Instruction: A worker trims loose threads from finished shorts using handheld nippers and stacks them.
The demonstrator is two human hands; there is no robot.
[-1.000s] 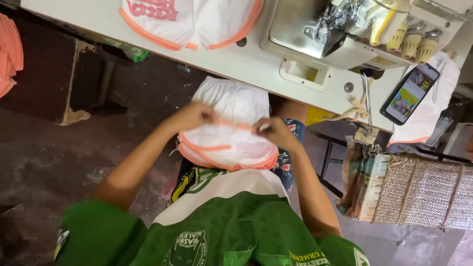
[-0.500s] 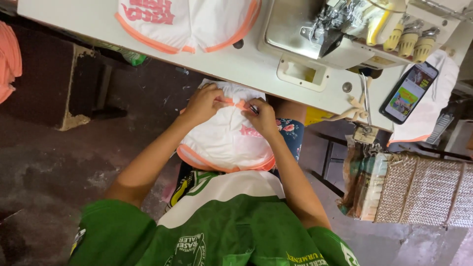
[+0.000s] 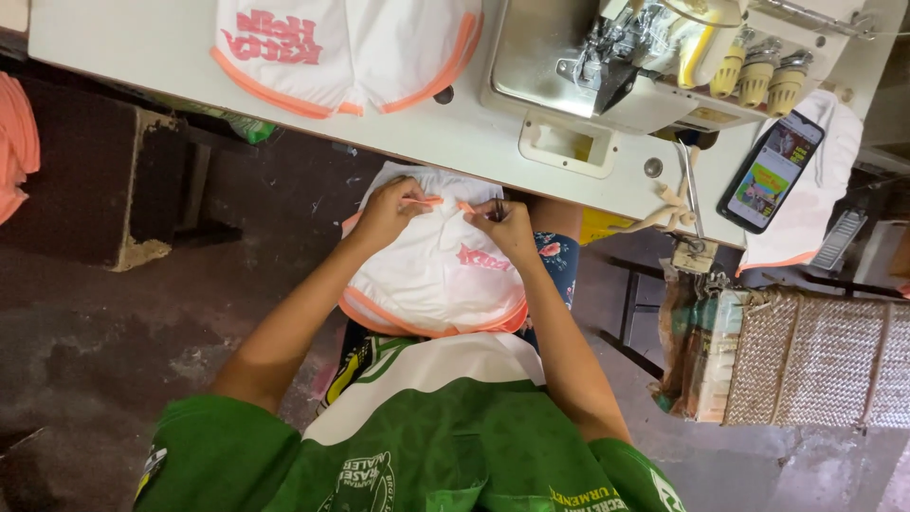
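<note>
Shorts [image 3: 431, 275] lie spread on my lap, just below the table [image 3: 133, 57] edge, waistband toward me at 6 o'clock, leg openings away at 12. Kept low there so both forearms can rest and the far hem sits up close under my eyes.

Left hand [image 3: 384, 213] at 11 o'clock on the cloth: fingers pinched shut on the orange trim [image 3: 424, 201], pulling it taut toward the right. Right hand [image 3: 507, 228] at 1 o'clock: fingers closed on a small dark tool, snips perhaps [image 3: 497, 209], too small to be sure. Its tip meets the trim's loose end between my hands. Tension from the left keeps that edge flat for the right.

Second pair [image 3: 346, 52] lies flat on the table at 12, out of the way. Sewing machine [image 3: 635, 57] at 1 o'clock, phone [image 3: 770, 173] propped at 2, woven basket [image 3: 815, 365] at 3 on the floor.
</note>
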